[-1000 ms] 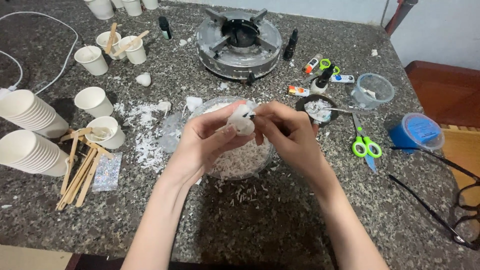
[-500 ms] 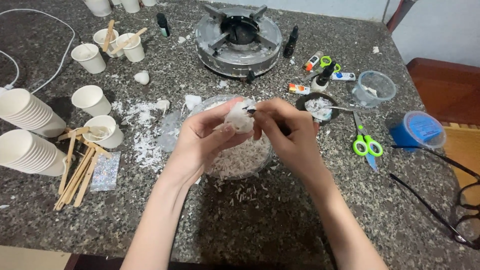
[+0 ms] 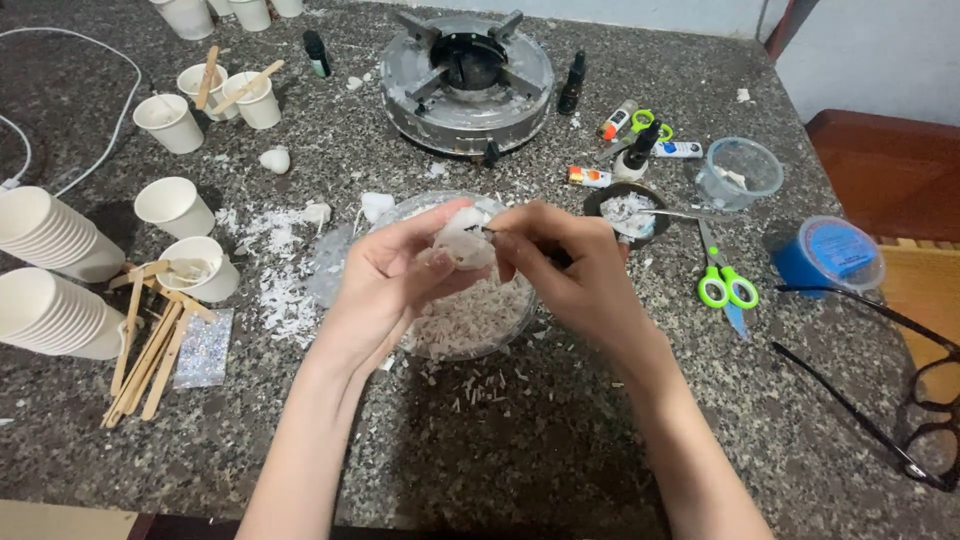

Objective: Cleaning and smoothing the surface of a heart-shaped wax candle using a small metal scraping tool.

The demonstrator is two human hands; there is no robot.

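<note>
My left hand [image 3: 392,278] grips a white waxy lump [image 3: 463,238] over a clear glass bowl [image 3: 465,330] filled with pale shavings. My right hand [image 3: 572,272] pinches a small thin metal tool [image 3: 484,230] whose tip rests against the lump. Both hands hover above the bowl's middle, on a speckled granite counter [image 3: 500,440]. More white flakes [image 3: 275,285] lie scattered left of the bowl.
A round metal burner [image 3: 468,80] stands at the back. White paper cups [image 3: 175,205] and cup stacks [image 3: 50,270] with wooden sticks [image 3: 145,360] fill the left. Green-handled scissors [image 3: 722,275], a small dark dish [image 3: 625,210], a clear tub [image 3: 738,172], a blue lid [image 3: 828,255] and glasses [image 3: 900,400] lie right.
Both hands have stayed over the bowl, with the right hand's tool working slightly against the lump. The lump has turned a little in the left fingers.
</note>
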